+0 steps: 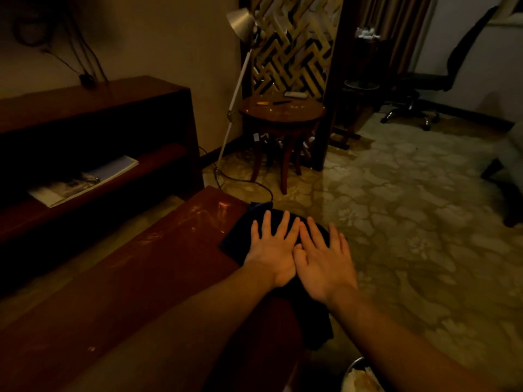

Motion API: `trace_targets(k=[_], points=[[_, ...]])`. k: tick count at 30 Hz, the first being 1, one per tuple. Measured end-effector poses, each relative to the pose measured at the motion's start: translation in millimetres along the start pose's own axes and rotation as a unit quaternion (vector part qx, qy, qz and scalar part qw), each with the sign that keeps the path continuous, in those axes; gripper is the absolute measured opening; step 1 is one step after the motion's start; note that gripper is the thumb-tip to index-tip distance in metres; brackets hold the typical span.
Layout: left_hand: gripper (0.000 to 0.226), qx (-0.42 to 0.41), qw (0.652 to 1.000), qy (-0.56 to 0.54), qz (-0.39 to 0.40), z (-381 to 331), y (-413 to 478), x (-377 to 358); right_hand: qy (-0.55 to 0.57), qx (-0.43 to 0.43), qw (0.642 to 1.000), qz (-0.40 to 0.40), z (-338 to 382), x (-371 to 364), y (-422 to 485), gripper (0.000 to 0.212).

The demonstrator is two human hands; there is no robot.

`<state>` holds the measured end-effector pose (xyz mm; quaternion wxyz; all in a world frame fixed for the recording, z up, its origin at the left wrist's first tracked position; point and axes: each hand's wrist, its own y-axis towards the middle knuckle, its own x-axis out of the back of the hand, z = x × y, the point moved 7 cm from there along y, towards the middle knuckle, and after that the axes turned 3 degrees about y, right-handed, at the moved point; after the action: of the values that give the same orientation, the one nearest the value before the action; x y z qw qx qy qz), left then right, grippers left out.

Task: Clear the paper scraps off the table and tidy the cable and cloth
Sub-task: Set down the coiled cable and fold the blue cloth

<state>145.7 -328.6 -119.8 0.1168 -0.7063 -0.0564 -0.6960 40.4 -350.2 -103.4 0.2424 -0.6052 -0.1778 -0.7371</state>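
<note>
- The patterned floor (396, 222) fills the right half of the view.
- A long dark wooden table (127, 278) runs from the near left to the middle; its top shows pale smears near the far end.
- A low wooden shelf unit (99, 108) stands against the far left wall, apart from the table, with dark wires hanging on the wall above it.
- A gold and black lattice screen (291, 52) stands at the far middle.
- A black office chair (424, 80) sits at the far right.
- A round side table (283, 111) stands in front of the screen with a few small items on top, too small to name.
- A floor lamp (240, 21) leans between the shelf unit and the round side table.
- The dark cloth (240, 233) lies on the table's far right corner and hangs over its right edge toward the floor.
- The left hand (274, 250) and the right hand (325, 264) lie palm down side by side on the cloth, thumbs touching, fingers straight and slightly spread, pressing it flat.
- An open booklet (85, 179) lies on the unit's lower shelf.
- A round bin (353, 362) with pale crumpled matter inside shows at the near bottom edge, right of the table.
- The black cable (267, 189) trails over the floor from the lamp's foot to the cloth's far corner.
- One small pale scrap (91, 348) lies on the near left of the table.
</note>
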Motion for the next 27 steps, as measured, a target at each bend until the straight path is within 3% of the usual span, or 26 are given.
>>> trace_targets(k=[6,9,12,15,19,25,27], points=[[0.064,0.019,1.0,0.001,0.007,21,-94,-5,-0.005,0.026,1.0,0.015,50,-7,-73,0.075],[0.071,0.023,0.999,0.025,0.005,34,-158,-9,-0.02,0.034,0.999,0.028,86,-15,-124,0.072],[0.065,0.037,0.998,0.043,-0.015,42,-215,-16,0.013,0.041,0.999,-0.011,108,-26,-173,0.064],[0.06,0.039,0.999,0.029,0.011,38,-244,-35,0.016,0.032,0.999,-0.003,115,-37,-203,0.064],[0.065,-0.005,0.999,0.041,0.006,36,-222,-25,0.021,0.015,1.0,0.01,114,-38,-189,0.074],[0.065,-0.154,0.987,0.043,0.017,24,-127,2,0.049,-0.064,0.997,-0.018,83,-29,-113,0.079],[0.064,-0.174,0.984,0.04,0.012,23,-88,4,0.003,-0.105,0.994,-0.009,68,-20,-84,0.091]])
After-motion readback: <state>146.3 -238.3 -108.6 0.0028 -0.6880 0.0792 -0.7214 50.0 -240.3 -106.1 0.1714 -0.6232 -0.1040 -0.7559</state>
